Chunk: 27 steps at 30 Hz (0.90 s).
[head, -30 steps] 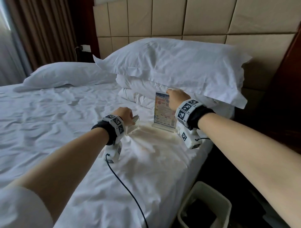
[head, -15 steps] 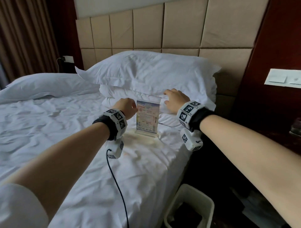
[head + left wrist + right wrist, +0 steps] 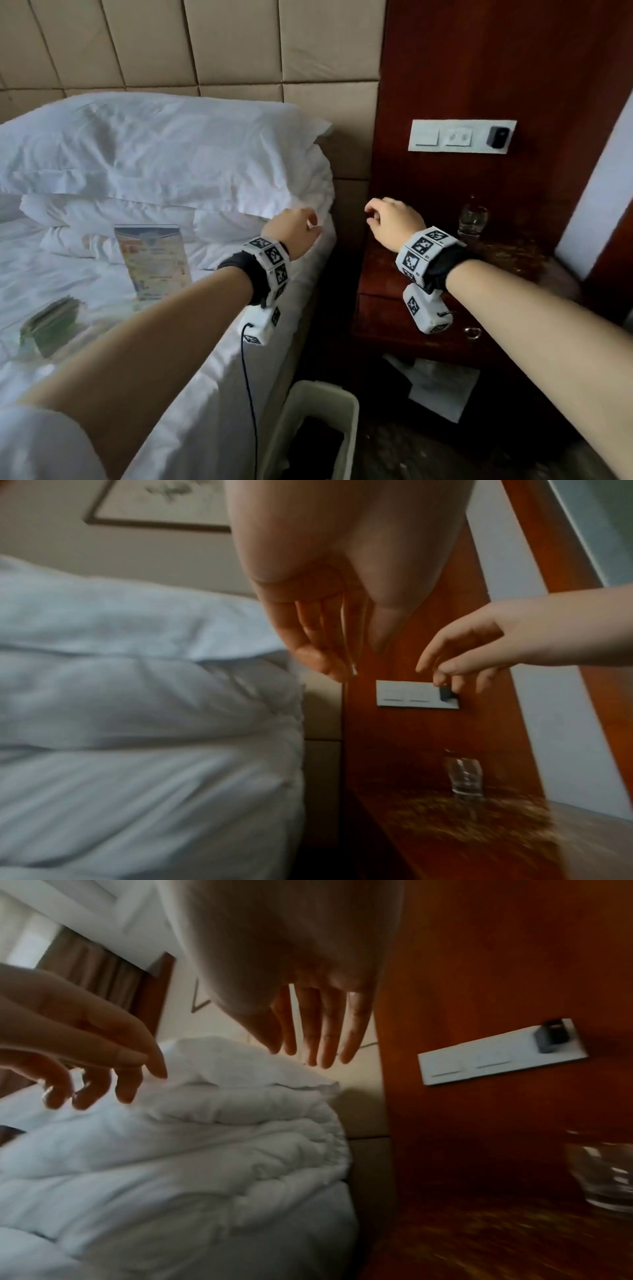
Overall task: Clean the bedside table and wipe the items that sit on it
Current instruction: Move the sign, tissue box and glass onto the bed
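Observation:
The dark wooden bedside table (image 3: 387, 274) stands right of the bed. A clear glass (image 3: 473, 219) sits at the table's back, also seen in the left wrist view (image 3: 462, 777) and the right wrist view (image 3: 603, 1175). My right hand (image 3: 387, 216) hovers over the table's left part, fingers relaxed and empty (image 3: 318, 1042). My left hand (image 3: 301, 228) hangs over the bed's right edge by the pillows, also empty (image 3: 325, 647). A printed card stand (image 3: 154, 260) stands on the sheet. A green booklet (image 3: 51, 322) lies on the bed left of it.
A white switch panel (image 3: 462, 137) with a black plug is on the wood wall above the table. A white waste bin (image 3: 315, 428) stands on the floor between bed and table. White paper (image 3: 442, 387) lies under the table. Stacked pillows (image 3: 164, 164) fill the bed's head.
Both hands have left the card stand, which stays on the bed, and moved right toward the bedside table. The head view has swung right from the bed to the table.

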Motion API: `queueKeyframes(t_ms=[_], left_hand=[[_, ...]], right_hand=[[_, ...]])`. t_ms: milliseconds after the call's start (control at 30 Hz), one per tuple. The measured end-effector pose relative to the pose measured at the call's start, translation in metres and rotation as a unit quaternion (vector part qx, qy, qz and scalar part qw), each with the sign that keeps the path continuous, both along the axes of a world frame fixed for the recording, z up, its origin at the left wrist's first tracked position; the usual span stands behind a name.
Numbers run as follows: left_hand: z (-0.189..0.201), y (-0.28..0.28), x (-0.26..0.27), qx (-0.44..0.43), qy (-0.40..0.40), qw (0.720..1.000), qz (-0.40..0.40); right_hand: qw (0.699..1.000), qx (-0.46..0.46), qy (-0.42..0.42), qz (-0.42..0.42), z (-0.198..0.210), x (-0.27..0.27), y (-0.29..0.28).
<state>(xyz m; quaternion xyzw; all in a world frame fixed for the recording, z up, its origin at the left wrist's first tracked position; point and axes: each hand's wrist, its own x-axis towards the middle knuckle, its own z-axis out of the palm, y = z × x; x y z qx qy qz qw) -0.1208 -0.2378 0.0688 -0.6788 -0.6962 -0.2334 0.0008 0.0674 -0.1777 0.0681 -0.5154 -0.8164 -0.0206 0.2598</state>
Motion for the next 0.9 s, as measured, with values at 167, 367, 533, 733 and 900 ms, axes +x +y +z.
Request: queueKeyframes(t_ms=[167,367,533,733,900], left_hand=[[-0.032,0.078,0.072,-0.05,-0.009,0.997,-0.06],[-0.068,0.175,0.12,-0.154,0.0,0.983,-0.096],[-0.082,0.24,0.141,-0.181,0.008,0.978,-0.099],[-0.092,0.288,0.142,-0.203,0.004,0.975,-0.094],[-0.097,0.314,0.135,-0.208,-0.012,0.975,-0.082]], right_hand=[[0.992,-0.08,-0.019,-0.092,-0.039,0.083,0.055],[0.964,-0.179,-0.01,-0.199,-0.069,0.161,0.125],[0.951,-0.182,-0.002,-0.248,-0.081,0.192,0.184],[0.945,-0.165,0.027,-0.283,-0.086,0.2,0.249],[0.941,-0.164,0.033,-0.293,-0.089,0.201,0.287]])
